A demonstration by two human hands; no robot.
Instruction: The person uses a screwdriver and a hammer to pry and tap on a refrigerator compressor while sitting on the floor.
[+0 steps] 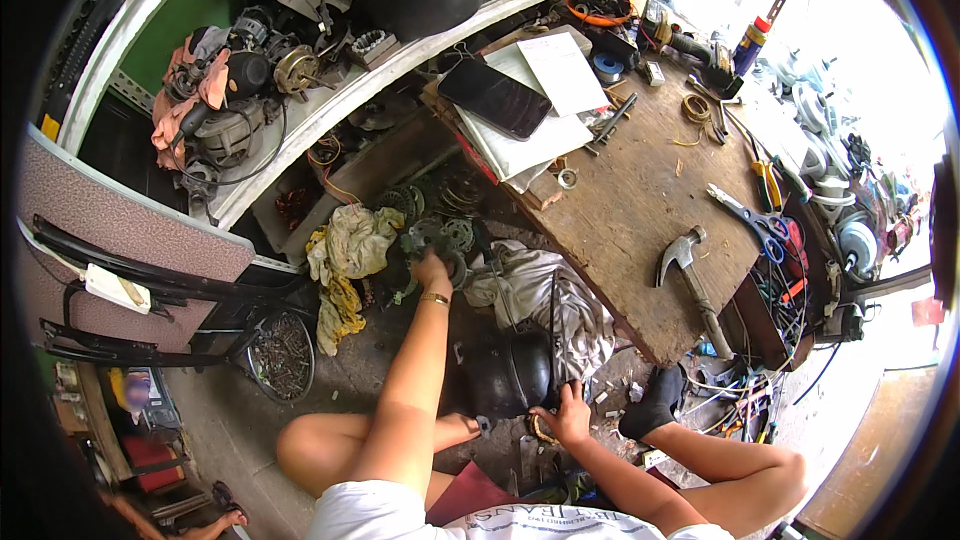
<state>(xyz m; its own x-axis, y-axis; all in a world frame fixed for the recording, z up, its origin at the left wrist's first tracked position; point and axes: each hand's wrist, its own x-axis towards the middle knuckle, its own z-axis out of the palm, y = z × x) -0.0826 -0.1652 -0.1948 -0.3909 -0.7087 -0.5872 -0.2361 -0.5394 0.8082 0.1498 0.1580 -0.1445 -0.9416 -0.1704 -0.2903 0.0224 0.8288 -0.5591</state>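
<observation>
My left arm reaches forward to the floor beside the table, and my left hand [431, 268] is among greasy round metal parts [458, 236]. Its fingers are largely hidden there, so I cannot make out a grip. A gold-coloured band circles that wrist. Low between my legs, my right hand [567, 416] rests with fingers apart by the right side of a black rounded metal housing [505, 376]. Close to its fingertips are a thin black rod [555, 320] and a crumpled grey cloth [585, 325]. A tan ring [541, 429] lies beside this hand.
A wooden table [640, 205] at right holds a hammer [690, 285], blue-handled scissors [752, 222], pliers [768, 185], papers and a phone [495, 98]. A basin of small metal bits [281, 358] and yellowish rags [355, 245] sit left. Motor parts crowd a shelf [330, 105]. Another person's legs show lower left.
</observation>
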